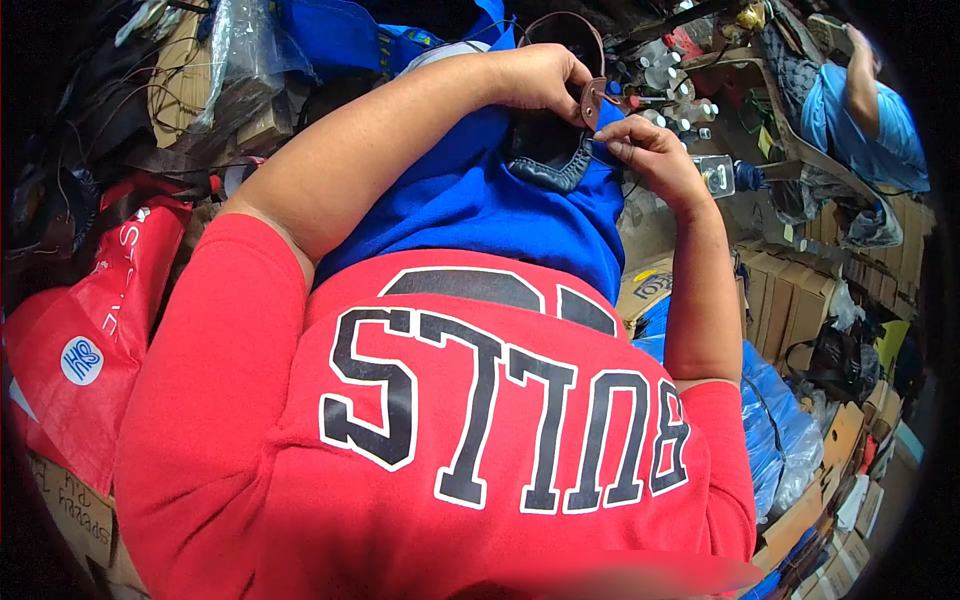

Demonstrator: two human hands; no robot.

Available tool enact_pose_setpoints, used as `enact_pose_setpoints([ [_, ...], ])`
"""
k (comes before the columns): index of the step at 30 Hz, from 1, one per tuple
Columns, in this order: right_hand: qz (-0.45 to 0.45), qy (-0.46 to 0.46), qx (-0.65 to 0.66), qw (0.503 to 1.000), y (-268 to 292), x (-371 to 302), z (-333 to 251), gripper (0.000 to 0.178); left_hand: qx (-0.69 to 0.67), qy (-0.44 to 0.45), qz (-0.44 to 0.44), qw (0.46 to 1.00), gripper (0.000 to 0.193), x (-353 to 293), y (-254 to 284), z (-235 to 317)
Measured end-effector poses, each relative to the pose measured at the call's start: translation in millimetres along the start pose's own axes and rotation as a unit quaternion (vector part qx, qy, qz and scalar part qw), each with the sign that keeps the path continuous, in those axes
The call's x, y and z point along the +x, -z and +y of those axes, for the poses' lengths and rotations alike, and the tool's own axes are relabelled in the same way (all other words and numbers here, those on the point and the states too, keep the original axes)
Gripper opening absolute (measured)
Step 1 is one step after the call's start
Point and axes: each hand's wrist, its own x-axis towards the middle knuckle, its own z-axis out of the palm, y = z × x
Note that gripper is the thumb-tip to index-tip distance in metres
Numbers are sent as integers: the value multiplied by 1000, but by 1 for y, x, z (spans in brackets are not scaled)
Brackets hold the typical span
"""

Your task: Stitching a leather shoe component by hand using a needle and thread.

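Note:
Both my hands meet above my lap, at the top middle of the head view. My left hand point(545, 80) is closed, thumb and fingers pinching the edge of a brown leather piece point(592, 103) with small holes or studs. Just below and to the right, my right hand point(648, 152) is closed in a pinch beside that piece; what sits between its fingertips is too small to make out. Under the hands a black leather item point(552, 172) with a puckered, stitched rim rests on my blue shorts point(450, 215). A thin brown strap point(575, 18) arches above the left hand.
Several capped bottles point(680, 105) stand beyond my right hand. A clear bottle point(716, 175) lies nearer. Cardboard boxes point(785, 290) and a blue plastic bag point(770, 410) fill the right side. A red bag point(100, 320) is at left. Another person in light blue point(865, 125) sits far right.

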Motion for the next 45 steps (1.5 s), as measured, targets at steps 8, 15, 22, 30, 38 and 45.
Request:
enact_pose_setpoints([
  [8,120,73,-214,967,-29,-24,-27,20,227,-52,252,939,41,-29,28,-5],
  [15,127,125,-321,930,-25,-16,-40,19,215,-76,123,966,38,-35,39,16],
  [22,112,124,-253,953,-28,-15,-24,16,210,-35,160,964,48,-14,5,9],
  [30,109,75,-325,936,-29,-29,-47,17,-89,-24,-39,995,53,-4,13,-13],
  [38,91,62,-231,967,-24,-24,-38,15,123,-62,3,990,34,8,5,9],
  [45,71,41,-247,966,-20,-22,-41,15,54,-17,-59,997,27,8,10,7],
])
